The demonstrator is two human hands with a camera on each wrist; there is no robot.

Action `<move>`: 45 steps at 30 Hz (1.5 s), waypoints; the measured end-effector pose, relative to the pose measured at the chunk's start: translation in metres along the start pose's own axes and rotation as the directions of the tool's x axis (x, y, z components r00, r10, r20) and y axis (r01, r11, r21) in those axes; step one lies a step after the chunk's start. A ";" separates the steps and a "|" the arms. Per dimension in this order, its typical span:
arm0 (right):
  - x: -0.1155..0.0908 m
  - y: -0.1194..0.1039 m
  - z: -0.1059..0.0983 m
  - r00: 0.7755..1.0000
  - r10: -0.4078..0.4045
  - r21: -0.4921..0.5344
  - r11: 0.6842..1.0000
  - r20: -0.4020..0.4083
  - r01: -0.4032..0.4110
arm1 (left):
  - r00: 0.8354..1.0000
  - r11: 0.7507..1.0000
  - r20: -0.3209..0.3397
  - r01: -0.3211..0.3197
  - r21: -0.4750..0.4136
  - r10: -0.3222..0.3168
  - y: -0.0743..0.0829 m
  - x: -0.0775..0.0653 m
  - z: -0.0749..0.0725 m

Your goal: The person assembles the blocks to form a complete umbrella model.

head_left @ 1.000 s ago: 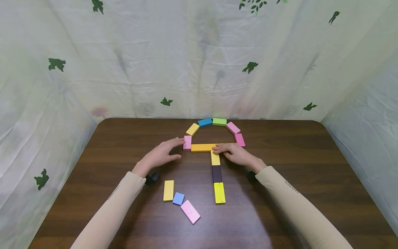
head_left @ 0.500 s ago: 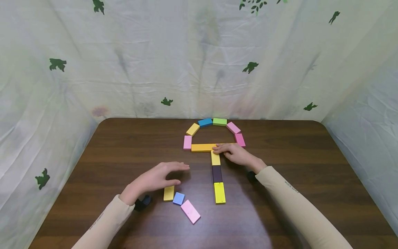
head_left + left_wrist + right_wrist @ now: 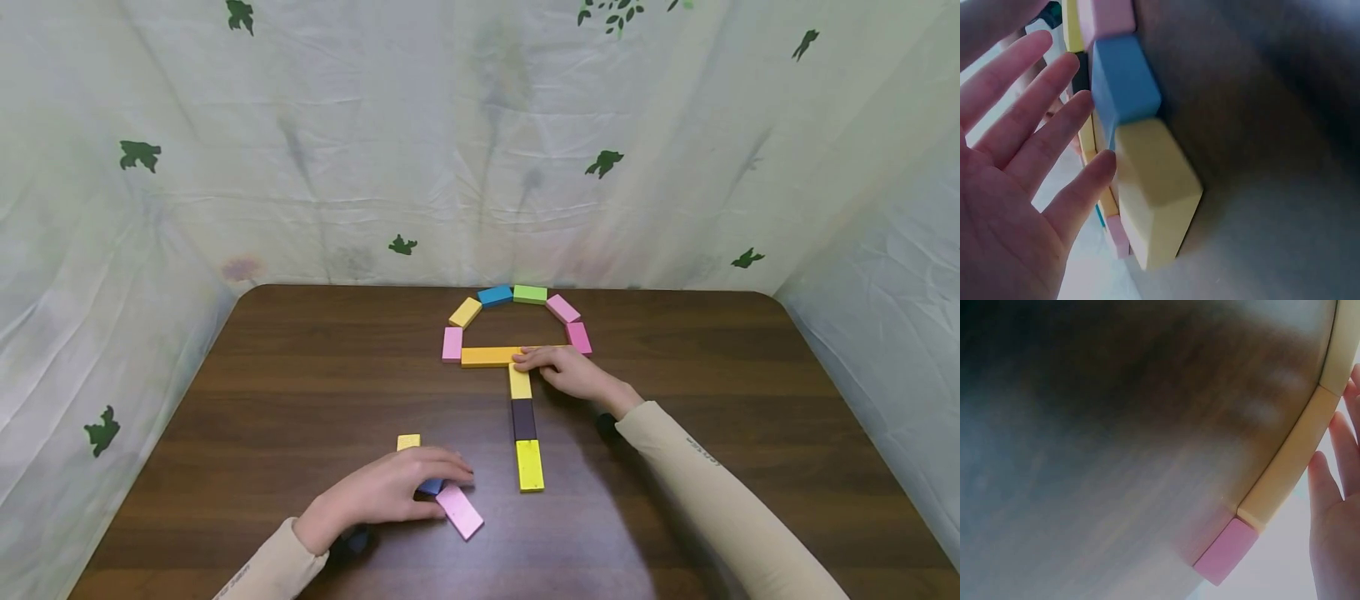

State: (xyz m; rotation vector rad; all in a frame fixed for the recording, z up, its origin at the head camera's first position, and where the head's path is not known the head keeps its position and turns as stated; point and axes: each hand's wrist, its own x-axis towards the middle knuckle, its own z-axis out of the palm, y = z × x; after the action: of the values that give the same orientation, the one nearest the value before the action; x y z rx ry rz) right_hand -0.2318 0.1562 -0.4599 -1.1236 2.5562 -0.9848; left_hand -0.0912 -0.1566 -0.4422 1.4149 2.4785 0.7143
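My left hand (image 3: 386, 490) hovers over the loose blocks at the front left, fingers extended and thumb apart, with nothing held. Its fingertips and thumb are right beside a pink block (image 3: 463, 517). Below it, a small blue block (image 3: 431, 486) and a yellow block (image 3: 408, 441) are partly hidden; the left wrist view has spread fingers beside the blue and yellow (image 3: 1154, 169) ones. My right hand (image 3: 572, 372) rests with relaxed fingers on the orange bar of blocks (image 3: 487, 357), near a pale yellow block (image 3: 520, 382). In the right wrist view the fingertips are along an orange block (image 3: 1288, 459).
An arch of coloured blocks, with a blue (image 3: 495, 296) and a green one (image 3: 530, 294) on top, lies beyond the bar. A stem runs toward me through a black block (image 3: 524, 419) and a bright yellow block (image 3: 530, 467). A pale curtain (image 3: 315, 167) hangs behind the wooden table (image 3: 712, 375).
My left hand has come away from the pink block at the arch's left end and moved down to the loose blocks. My right hand stays in place on the bar.
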 end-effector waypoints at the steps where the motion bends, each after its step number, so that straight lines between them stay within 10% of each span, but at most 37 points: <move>1: 0.000 0.000 0.000 1.000 0.002 0.001 1.000 0.000 -0.002 | 1.000 1.000 0.001 -0.005 0.005 0.005 0.001 0.000 0.002; 23: 0.000 0.000 0.001 1.000 -0.008 -0.005 1.000 -0.007 0.008 | 0.986 0.979 -0.086 -0.128 0.161 0.143 0.006 0.005 0.023; 45: 0.000 0.000 0.000 1.000 -0.018 0.000 1.000 -0.011 0.018 | 0.988 0.971 -0.128 -0.050 0.235 0.082 0.034 0.026 0.037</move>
State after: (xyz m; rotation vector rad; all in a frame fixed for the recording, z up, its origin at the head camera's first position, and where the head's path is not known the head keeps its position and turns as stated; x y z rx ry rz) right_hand -0.2317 0.1559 -0.4600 -1.1457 2.5591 -0.9981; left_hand -0.0647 -0.1084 -0.4550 1.5841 2.7060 0.5674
